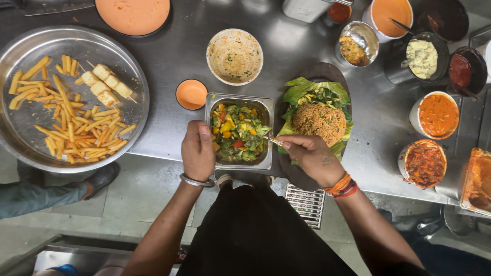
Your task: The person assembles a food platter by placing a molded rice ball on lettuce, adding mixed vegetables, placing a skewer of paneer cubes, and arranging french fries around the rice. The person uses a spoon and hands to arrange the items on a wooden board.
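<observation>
Left hand (198,152) gripped the near-left rim of a small rectangular steel pan (266,113), fingers curled over its edge, a plain metal bangle at the wrist. The pan sat at the near edge of the steel surface (174,56) and held chopped vegetables (236,134): green leaves, yellow and red pepper pieces, glossy and wet-looking.

Right hand (310,156), just right of the pan, was closed on a thin metal utensil (273,141), its tip reaching over the pan's right rim into the vegetables; orange and red threads circled that wrist. The step in hand looked like lifting vegetables from the pan, and the next move would likely call for a steady scoop carried rightward to the platter.

Further left, a wide round steel tray (20,148) held scattered golden fries (76,128) and a skewer of pale cubes (106,85). A small orange dip cup (191,94) stood just left of the pan, and a speckled round bowl (235,56) lay beyond it. Right of the pan, a dark oval platter (327,71) carried a green leaf (302,89) under a domed mound of brown rice (319,122). Farther right stood round containers of orange, red and pale sauces (438,115).
</observation>
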